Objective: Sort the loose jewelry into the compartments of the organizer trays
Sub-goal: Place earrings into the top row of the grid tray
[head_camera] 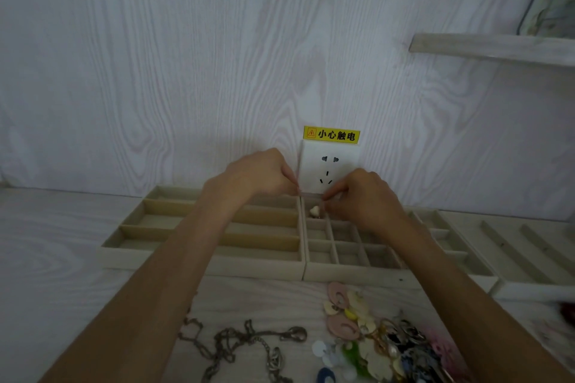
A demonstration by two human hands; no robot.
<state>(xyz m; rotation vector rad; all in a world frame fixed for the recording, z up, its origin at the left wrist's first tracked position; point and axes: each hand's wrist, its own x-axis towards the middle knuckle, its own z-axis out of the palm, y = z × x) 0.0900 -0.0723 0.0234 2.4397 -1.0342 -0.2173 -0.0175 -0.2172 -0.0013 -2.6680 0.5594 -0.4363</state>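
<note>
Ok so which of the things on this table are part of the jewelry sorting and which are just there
Part of the job:
- long-slot tray
- grid tray
- right-hand tray
- small pale piece in the grid tray's far-left compartment
- metal chain
- heap of loose earrings
- left hand, right hand, both pinching something thin I can't make out

Just there:
- wall socket
- yellow warning label
- shelf

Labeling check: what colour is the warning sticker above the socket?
Yellow with black characters, warning sticker above the white socket; head view.

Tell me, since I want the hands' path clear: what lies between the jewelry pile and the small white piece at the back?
In the head view, the grid tray's compartments lie between the pile and the white piece; they look bare.
</note>
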